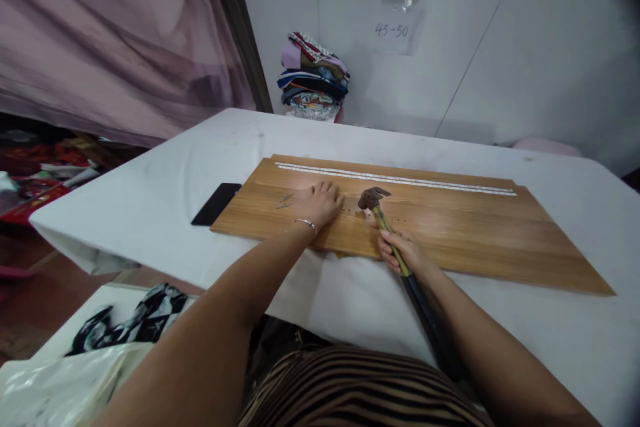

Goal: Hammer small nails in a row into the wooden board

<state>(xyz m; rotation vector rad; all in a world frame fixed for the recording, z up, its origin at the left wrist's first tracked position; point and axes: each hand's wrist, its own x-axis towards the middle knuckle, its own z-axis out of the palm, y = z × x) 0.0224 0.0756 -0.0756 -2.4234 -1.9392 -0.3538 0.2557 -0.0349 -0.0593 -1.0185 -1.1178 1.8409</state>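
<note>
A claw hammer (380, 215) is in my right hand (400, 250), whose fingers wrap round the yellow upper part of its handle. Its rusty head hovers over or rests on the wooden board (480, 233); I cannot tell which. The black lower grip runs back beneath my right forearm. My left hand (325, 203) lies flat on the board with its fingers stretched forward, left of the hammer head. Several loose nails (285, 200) lie left of that hand. A row of small dark points (399, 220), nails or holes, crosses the board near the hammer.
Two white marked strips (400, 179) run along the board's far side. A flat black object (216, 204) sits at the board's left end on the white-covered table (165, 187). Folded clothes (315, 77) are stacked by the wall. A patterned cloth (135, 320) lies at lower left.
</note>
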